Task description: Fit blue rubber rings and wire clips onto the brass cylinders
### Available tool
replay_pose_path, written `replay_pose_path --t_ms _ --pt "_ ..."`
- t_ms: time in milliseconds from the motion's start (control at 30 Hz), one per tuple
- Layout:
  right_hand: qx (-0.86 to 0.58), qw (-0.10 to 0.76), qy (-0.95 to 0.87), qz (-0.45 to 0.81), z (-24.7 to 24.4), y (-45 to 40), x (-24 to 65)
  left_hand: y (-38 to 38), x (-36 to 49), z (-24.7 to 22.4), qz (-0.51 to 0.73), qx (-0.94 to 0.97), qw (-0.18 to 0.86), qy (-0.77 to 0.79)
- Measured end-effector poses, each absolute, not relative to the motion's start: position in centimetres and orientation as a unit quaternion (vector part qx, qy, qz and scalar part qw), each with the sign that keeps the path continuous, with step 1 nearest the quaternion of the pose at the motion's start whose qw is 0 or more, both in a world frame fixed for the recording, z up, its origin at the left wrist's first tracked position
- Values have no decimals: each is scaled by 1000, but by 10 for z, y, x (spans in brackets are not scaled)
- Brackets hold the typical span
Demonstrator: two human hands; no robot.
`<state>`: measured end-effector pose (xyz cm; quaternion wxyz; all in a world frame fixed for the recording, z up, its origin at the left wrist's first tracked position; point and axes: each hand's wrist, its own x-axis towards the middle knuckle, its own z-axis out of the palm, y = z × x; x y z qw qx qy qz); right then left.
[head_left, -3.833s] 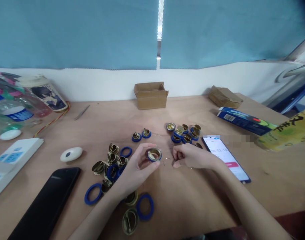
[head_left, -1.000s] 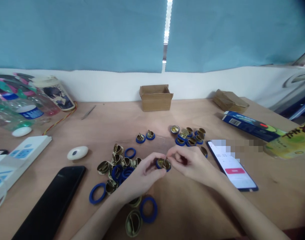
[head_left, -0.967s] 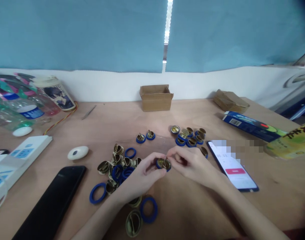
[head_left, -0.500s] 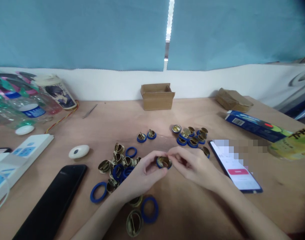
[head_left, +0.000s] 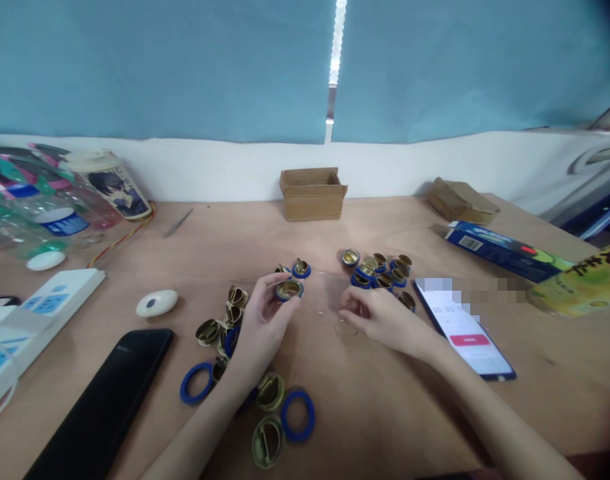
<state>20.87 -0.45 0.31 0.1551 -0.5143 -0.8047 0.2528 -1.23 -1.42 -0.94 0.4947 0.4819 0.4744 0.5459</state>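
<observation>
Between thumb and fingers, my left hand (head_left: 265, 310) grips a gold-coloured round metal fitting (head_left: 289, 291) with a blue ring around its rim, its hollow side facing up. My right hand (head_left: 379, 317) is apart from it, fingers pinched together low over the table. A thin pale ring (head_left: 345, 329) shows just below those fingertips; whether they hold it I cannot tell. Under and beside my left forearm are loose gold fittings (head_left: 267, 443) and blue rings (head_left: 298, 416). More fittings with blue rings (head_left: 369, 270) are grouped beyond my right hand, and another such fitting (head_left: 301, 268) sits behind my left hand.
A small open cardboard box (head_left: 313, 200) stands at the back. On the right lie a lit phone (head_left: 477, 340), a blue carton (head_left: 505, 250) and a yellow package (head_left: 579, 287). Leftward are a black phone-like slab (head_left: 102, 400), a white oval object (head_left: 157, 303), a power strip (head_left: 49, 313) and bottles (head_left: 59, 217).
My left hand has moved away and to the left with the fitting. My right hand has come away from the fitting and stays on the right, uncovering the thin ring.
</observation>
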Motion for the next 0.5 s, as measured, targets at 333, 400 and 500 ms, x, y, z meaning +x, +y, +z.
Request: replay_pose_path --t_ms 333,400,500 --pt "-630 170 -734 190 -24 -10 161 -22 -5 -11 541 510 507 436" --pt "-648 158 -724 179 -25 -10 158 -22 -4 -11 538 511 510 435" --pt "-656 156 -718 172 -26 -10 156 -22 -4 -11 538 510 513 433"
